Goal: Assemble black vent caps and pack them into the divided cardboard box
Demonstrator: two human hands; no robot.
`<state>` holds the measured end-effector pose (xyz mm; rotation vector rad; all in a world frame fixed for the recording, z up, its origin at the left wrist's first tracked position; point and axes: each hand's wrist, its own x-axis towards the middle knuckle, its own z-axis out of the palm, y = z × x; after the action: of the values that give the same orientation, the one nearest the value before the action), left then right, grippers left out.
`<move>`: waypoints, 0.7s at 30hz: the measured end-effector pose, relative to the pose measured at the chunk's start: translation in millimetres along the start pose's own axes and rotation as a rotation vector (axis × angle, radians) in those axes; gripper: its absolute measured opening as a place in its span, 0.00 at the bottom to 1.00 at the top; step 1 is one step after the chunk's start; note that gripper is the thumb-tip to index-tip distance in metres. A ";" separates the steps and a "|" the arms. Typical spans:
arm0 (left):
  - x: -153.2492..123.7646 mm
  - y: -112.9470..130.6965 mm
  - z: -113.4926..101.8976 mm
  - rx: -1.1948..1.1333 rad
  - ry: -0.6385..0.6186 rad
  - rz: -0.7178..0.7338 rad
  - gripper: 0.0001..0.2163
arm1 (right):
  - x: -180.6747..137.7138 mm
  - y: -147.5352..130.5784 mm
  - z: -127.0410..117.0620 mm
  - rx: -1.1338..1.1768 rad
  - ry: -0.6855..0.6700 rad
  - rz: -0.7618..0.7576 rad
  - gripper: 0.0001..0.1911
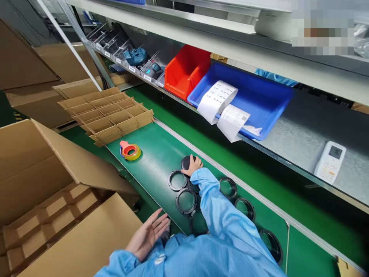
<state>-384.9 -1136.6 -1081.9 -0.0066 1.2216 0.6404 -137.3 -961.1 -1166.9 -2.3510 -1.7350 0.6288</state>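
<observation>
Black disc (185, 162) at your right hand (194, 166), well out along the desk (155, 171). Round from above, so no long axis to line up. That hand reaches over it from the near right, thumb along the near edge, fingers on the right side; can't tell how firm the grip is.

Near you: left hand (148, 235), palm up, fingers spread, holding nothing, beside the desk's left edge. Disc lies ahead and right of it; right hand clearly the nearer.

Left of you, an open cardboard box (89, 234) with cells inside. On the smooth green top, black rings (177, 203) cluster between you and the disc; three more rings (235, 189) line up right of your sleeve.

Farther: tape dispenser (134, 155) by the left edge, then a cardboard divider (121, 128). Beyond the desk, a shelf (291, 150) carries a remote (331, 163), blue tray (262, 111) and red bin (174, 82).
</observation>
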 end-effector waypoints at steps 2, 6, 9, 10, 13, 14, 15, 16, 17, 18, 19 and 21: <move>2.5 9.2 -15.9 -0.025 0.053 0.018 0.23 | 16.9 -3.6 13.8 -0.050 -0.013 0.038 0.61; 12.6 23.2 -33.9 -0.035 0.129 0.006 0.23 | 31.1 -2.3 31.2 -0.096 0.027 0.062 0.60; 19.1 32.1 -36.3 -0.050 0.123 -0.005 0.23 | 40.9 -4.7 29.6 -0.111 0.125 -0.001 0.56; 20.5 35.0 -36.2 -0.056 0.114 -0.008 0.24 | 44.8 -6.5 28.2 -0.113 0.184 -0.015 0.53; 24.3 42.7 -37.4 -0.078 0.108 -0.030 0.24 | 54.6 -10.6 30.3 -0.118 0.333 -0.043 0.44; 25.7 44.5 -38.8 -0.085 0.111 -0.042 0.24 | 56.4 -10.6 33.6 -0.124 0.329 -0.052 0.42; 27.2 45.9 -40.8 -0.093 0.113 -0.052 0.24 | 57.5 -9.9 37.6 -0.132 0.301 -0.055 0.41; 28.8 46.9 -43.2 -0.100 0.110 -0.061 0.24 | 58.0 -8.6 41.7 -0.143 0.260 -0.050 0.41; 30.5 47.5 -45.8 -0.106 0.104 -0.066 0.23 | 58.2 -7.1 45.1 -0.154 0.217 -0.036 0.42; 31.9 47.8 -48.3 -0.111 0.098 -0.070 0.23 | 58.4 -5.6 47.3 -0.162 0.179 -0.019 0.43; 33.1 48.0 -50.4 -0.114 0.096 -0.074 0.22 | 58.8 -4.4 48.0 -0.162 0.143 -0.002 0.44; 34.3 48.3 -53.0 -0.113 0.097 -0.083 0.19 | 60.5 -3.3 45.0 -0.127 0.079 0.016 0.44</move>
<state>-446.5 -1099.2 -1115.3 -0.1840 1.2700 0.6421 -144.4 -908.7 -1220.8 -2.4390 -1.7728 0.4343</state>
